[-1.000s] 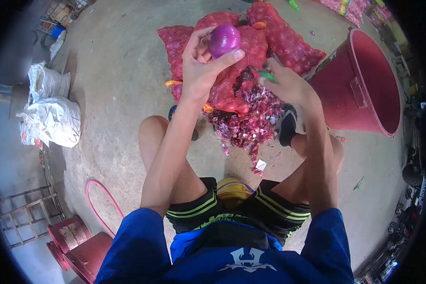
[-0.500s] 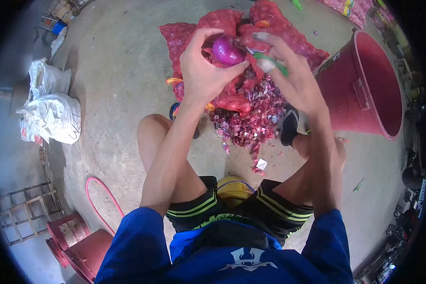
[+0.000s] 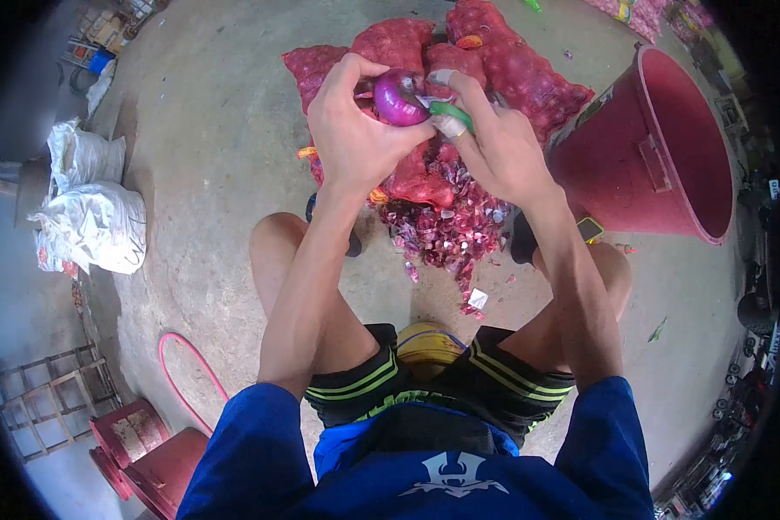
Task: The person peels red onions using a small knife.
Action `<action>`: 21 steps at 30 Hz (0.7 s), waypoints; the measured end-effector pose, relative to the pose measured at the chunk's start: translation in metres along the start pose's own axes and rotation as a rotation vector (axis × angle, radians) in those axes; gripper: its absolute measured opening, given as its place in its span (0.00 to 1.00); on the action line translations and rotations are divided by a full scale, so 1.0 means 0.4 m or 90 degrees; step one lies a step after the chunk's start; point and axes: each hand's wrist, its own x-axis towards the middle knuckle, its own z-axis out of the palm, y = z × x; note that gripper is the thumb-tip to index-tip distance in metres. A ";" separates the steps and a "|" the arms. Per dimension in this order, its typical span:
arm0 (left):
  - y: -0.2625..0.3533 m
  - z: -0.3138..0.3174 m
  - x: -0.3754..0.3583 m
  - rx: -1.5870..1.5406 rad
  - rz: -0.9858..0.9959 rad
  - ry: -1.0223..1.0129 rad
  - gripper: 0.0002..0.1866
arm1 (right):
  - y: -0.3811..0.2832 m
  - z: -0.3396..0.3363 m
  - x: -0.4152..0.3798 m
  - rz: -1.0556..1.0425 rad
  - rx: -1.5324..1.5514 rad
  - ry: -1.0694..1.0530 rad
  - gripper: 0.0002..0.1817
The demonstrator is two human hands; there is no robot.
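A shiny purple onion [image 3: 397, 97] is held up in front of me by my left hand [image 3: 348, 121], thumb below it and index finger curled over the top. My right hand [image 3: 501, 139] grips a small knife [image 3: 451, 113] with a green handle; its short blade meets the onion's right side. White tape or covers wrap the thumb and a fingertip of that hand. Beneath both hands, a heap of loose red onion skins [image 3: 446, 230] lies on the floor among red mesh sacks of onions [image 3: 529, 74].
A large dark-red tub [image 3: 615, 156] stands to the right. White sacks [image 3: 100, 221] sit at the left, with a pink hose [image 3: 178, 338] and smaller red containers [image 3: 152, 459] nearer me. A yellow stool [image 3: 429, 342] is between my legs on the concrete floor.
Both hands and the onion have shifted slightly left in view. The right hand has brought the knife closer, so its blade now meets the onion. The view has turned a little.
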 end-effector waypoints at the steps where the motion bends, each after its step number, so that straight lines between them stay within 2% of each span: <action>1: 0.000 -0.003 0.000 0.012 0.000 -0.002 0.34 | -0.002 0.000 -0.002 0.007 -0.007 -0.005 0.25; 5: -0.007 -0.007 0.000 0.012 0.032 0.006 0.34 | -0.008 -0.001 0.002 0.028 -0.041 -0.033 0.26; 9: -0.007 -0.010 0.001 -0.037 -0.007 0.029 0.32 | 0.044 0.009 -0.001 0.038 -0.044 -0.050 0.23; 11: -0.007 -0.016 -0.001 -0.046 -0.019 0.033 0.32 | 0.156 0.035 -0.016 0.313 -0.143 -0.053 0.20; 14: -0.017 -0.031 -0.010 -0.012 0.000 0.015 0.33 | 0.117 -0.008 0.008 0.277 -0.145 -0.022 0.18; 16: 0.005 -0.030 -0.003 -0.024 -0.060 -0.008 0.33 | 0.122 0.005 -0.003 0.274 -0.133 -0.018 0.19; 17: 0.010 -0.030 -0.001 -0.028 -0.054 -0.016 0.33 | 0.129 0.017 -0.015 0.284 -0.158 -0.084 0.20; 20: 0.072 -0.021 0.028 -0.037 0.089 -0.170 0.35 | 0.127 0.031 -0.034 0.349 -0.222 -0.313 0.27; 21: 0.124 0.001 0.054 -0.102 0.125 -0.255 0.35 | 0.112 0.011 -0.040 0.287 -0.195 -0.343 0.29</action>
